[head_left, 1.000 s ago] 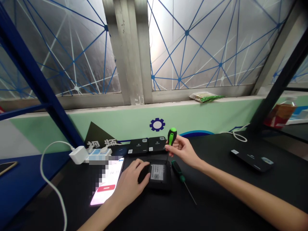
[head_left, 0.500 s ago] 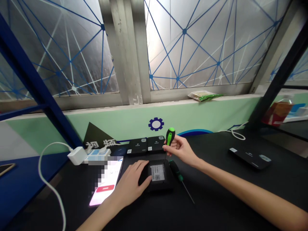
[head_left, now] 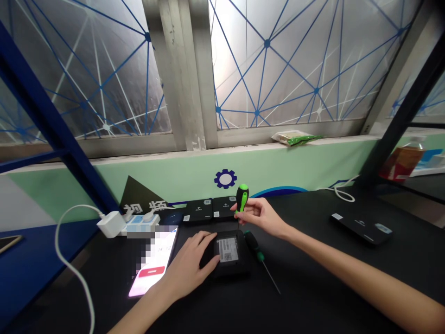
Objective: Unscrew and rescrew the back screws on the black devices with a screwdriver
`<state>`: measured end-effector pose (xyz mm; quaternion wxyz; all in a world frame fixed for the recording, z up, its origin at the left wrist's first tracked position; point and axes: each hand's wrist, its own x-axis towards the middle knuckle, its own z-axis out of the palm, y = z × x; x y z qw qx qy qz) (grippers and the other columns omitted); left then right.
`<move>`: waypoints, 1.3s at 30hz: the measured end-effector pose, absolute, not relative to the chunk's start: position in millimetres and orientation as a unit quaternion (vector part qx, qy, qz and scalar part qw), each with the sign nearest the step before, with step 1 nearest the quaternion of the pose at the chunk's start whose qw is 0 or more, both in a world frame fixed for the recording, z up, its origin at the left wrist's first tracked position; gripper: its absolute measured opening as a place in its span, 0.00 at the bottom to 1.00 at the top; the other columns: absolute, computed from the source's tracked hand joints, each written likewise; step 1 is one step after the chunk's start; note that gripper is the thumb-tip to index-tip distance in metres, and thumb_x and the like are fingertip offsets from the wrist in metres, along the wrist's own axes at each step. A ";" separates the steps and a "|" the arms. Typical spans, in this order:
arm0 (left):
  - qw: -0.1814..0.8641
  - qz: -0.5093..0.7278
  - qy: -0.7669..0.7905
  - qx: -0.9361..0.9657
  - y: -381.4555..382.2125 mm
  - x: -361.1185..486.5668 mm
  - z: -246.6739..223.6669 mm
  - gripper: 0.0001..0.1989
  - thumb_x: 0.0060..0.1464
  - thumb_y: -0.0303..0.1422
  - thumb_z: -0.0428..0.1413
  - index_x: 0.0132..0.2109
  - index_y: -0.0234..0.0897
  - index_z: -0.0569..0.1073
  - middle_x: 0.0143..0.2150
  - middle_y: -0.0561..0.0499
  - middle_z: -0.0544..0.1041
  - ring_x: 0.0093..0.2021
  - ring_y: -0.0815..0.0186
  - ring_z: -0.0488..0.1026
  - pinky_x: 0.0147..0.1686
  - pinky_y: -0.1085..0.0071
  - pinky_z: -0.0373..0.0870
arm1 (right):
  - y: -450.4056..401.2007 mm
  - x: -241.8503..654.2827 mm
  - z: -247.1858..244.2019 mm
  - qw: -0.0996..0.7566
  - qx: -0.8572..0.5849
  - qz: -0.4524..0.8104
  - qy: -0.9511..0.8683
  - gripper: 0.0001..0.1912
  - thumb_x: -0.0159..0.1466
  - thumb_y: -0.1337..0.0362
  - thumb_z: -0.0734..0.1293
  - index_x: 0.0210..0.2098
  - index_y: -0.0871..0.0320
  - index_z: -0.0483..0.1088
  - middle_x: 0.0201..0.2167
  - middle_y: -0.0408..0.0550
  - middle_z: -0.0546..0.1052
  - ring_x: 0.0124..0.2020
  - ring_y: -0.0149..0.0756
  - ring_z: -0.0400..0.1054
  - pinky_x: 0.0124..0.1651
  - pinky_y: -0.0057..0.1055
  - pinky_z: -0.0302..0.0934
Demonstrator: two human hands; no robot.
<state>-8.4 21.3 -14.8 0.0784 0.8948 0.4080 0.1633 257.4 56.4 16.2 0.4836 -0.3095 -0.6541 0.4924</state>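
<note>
A small black electronics box (head_left: pixel 243 265) lies on the table with a white printed label facing up. Along its left side rests my left hand (head_left: pixel 194 257), fingers stretched out and thumb apart near the label. My right hand (head_left: pixel 259 215) is closed around a green-and-black screwdriver (head_left: pixel 243 197), held almost upright. Its shaft points down to the box's upper right part; whether the tip sits in a screw is too small to tell. A second screwdriver (head_left: pixel 260 256), dark green and black, lies just right of the box.
Two similar black boxes (head_left: pixel 197 211) stand at the back by the wall, and another box (head_left: pixel 361 228) lies to the right. A lit phone (head_left: pixel 153 269) is left of my left hand. Behind it are a power strip (head_left: pixel 141 223) and a white charger (head_left: pixel 111 224) with its cable.
The screwdriver in my right hand has tilted more upright, its handle shifting slightly left. My left hand and the box stay in place.
</note>
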 end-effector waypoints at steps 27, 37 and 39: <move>0.074 0.152 0.411 0.896 20.6 -9.7 -17.0 0.23 0.68 0.43 0.48 0.67 0.47 0.59 0.63 0.46 0.66 0.61 0.52 0.65 0.58 0.52 0.64 | 55.2 254.0 13.6 0.484 -0.326 0.430 -0.689 0.16 0.56 0.57 0.76 0.39 0.60 0.75 0.27 0.44 0.74 0.28 0.34 0.70 0.33 0.31 0.67; 0.079 0.155 0.405 0.898 19.2 -9.7 -15.0 0.23 0.68 0.42 0.47 0.66 0.47 0.59 0.62 0.45 0.66 0.60 0.52 0.65 0.57 0.52 0.65 | 52.1 251.8 17.3 0.472 -0.312 0.492 -0.662 0.18 0.55 0.53 0.76 0.37 0.58 0.71 0.25 0.41 0.72 0.24 0.32 0.69 0.33 0.36 0.72; 0.078 0.156 0.405 0.897 19.0 -9.4 -14.2 0.23 0.68 0.42 0.47 0.66 0.46 0.60 0.62 0.45 0.67 0.60 0.52 0.66 0.57 0.53 0.65 | 52.0 254.4 19.1 0.455 -0.310 0.500 -0.669 0.19 0.57 0.52 0.74 0.37 0.60 0.72 0.29 0.46 0.76 0.28 0.36 0.73 0.34 0.36 0.72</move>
